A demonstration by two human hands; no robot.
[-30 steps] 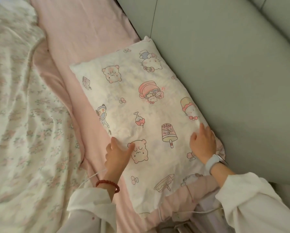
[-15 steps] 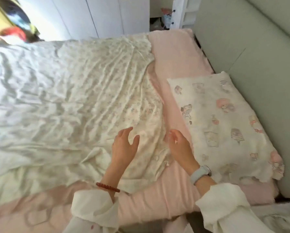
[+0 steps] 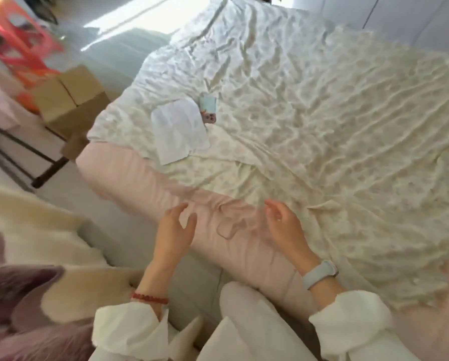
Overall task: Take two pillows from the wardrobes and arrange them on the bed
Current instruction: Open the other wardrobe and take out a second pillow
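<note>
No pillow shows in the head view now. The bed [image 3: 145, 178] fills the frame, with a pink sheet along its near edge and a crumpled floral quilt [image 3: 335, 121] over most of it. My left hand [image 3: 175, 229] hovers over the pink edge, fingers spread and holding nothing. My right hand [image 3: 285, 225] hangs just above the quilt's near border, fingers relaxed, also holding nothing. A knee in white trousers [image 3: 246, 303] sits at the bed's edge between my arms.
A white sheet of paper [image 3: 180, 130] and a phone [image 3: 209, 110] lie on the quilt's left part. Cardboard boxes [image 3: 69, 100] stand on the floor left of the bed, beside a dark-legged frame [image 3: 36, 157]. A fluffy cream and purple rug [image 3: 30, 256] covers the floor at lower left.
My view swung left from the headboard and the cartoon-print pillow, which is now out of frame. Both hands left the pillow and now hover, holding nothing, over the bed's side edge.
</note>
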